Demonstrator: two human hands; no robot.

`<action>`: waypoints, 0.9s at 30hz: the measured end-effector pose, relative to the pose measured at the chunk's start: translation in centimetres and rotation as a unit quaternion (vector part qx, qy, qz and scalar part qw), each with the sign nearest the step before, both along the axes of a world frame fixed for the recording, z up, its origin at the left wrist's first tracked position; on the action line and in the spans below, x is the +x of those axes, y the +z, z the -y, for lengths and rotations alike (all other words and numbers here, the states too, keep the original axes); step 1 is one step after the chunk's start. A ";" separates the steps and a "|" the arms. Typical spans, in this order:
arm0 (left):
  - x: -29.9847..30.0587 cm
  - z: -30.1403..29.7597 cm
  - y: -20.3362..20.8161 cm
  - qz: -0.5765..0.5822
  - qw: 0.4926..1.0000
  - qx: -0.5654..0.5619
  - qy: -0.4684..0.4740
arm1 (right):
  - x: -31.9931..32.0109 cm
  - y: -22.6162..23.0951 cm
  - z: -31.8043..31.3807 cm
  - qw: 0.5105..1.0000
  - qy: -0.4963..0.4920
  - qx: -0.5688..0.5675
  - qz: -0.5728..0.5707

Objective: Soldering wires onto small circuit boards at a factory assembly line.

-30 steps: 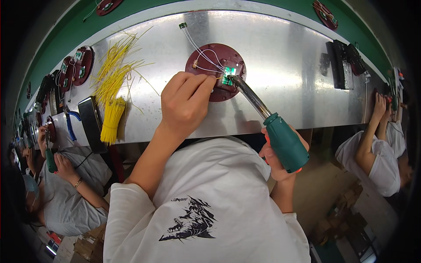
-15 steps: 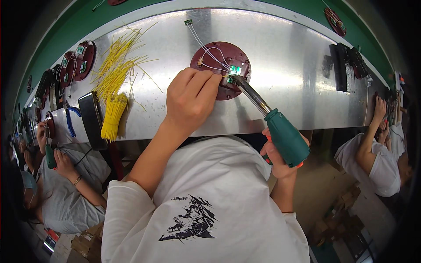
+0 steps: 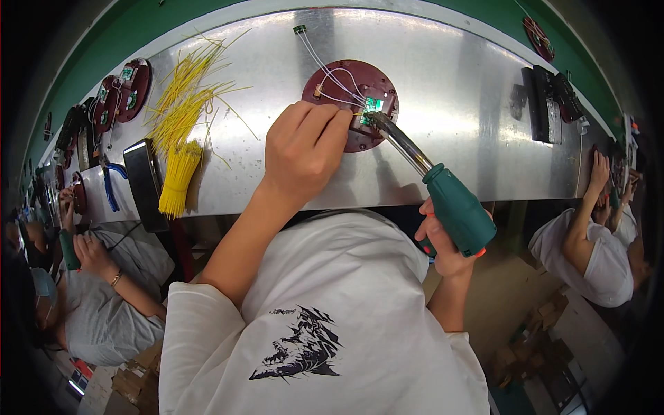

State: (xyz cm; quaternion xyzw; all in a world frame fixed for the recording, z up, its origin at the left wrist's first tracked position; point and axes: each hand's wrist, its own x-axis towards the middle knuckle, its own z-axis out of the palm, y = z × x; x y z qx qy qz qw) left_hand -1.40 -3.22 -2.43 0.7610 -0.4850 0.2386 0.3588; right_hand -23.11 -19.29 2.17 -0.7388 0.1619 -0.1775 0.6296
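Observation:
A round maroon disc (image 3: 378,75) lies on the metal bench, with a small green circuit board (image 3: 374,104) fixed to it. White wires (image 3: 320,61) run from this board to a tiny green board (image 3: 299,29) beyond the disc. My left hand (image 3: 302,155) rests at the disc's near left, thumb and fingers pinched on a thin yellow wire (image 3: 357,114) whose end points at the circuit board. My right hand (image 3: 444,243) grips a green-handled soldering iron (image 3: 456,207). The iron's tip is at the board's lower edge, close to the wire; exact contact is too small to tell.
Left of my arm lie a bundle of yellow wires (image 3: 178,188), a black box (image 3: 143,181) and blue-handled pliers (image 3: 111,188). More maroon discs (image 3: 140,88) sit farther left. Black blocks (image 3: 541,107) stand at right. Co-workers sit on both sides (image 3: 114,311).
My right hand and the soldering iron have shifted slightly right. The disc sits marginally farther up and right in view. My left hand keeps its pinch near the board.

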 end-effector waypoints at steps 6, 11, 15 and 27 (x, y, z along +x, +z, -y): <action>0.0 0.0 -0.1 0.004 1.000 0.002 0.000 | -0.3 0.1 0.1 1.000 0.008 0.012 -0.019; 0.1 0.0 -0.1 0.012 1.000 0.002 0.001 | -0.3 0.1 0.0 0.999 -0.001 0.028 -0.038; 0.2 0.1 -0.2 0.013 1.000 0.001 -0.004 | -0.7 0.0 -0.1 0.999 -0.006 0.031 0.024; 0.0 -0.1 0.4 0.014 1.000 0.012 -0.005 | 0.0 -0.9 1.8 0.957 -0.135 0.233 0.112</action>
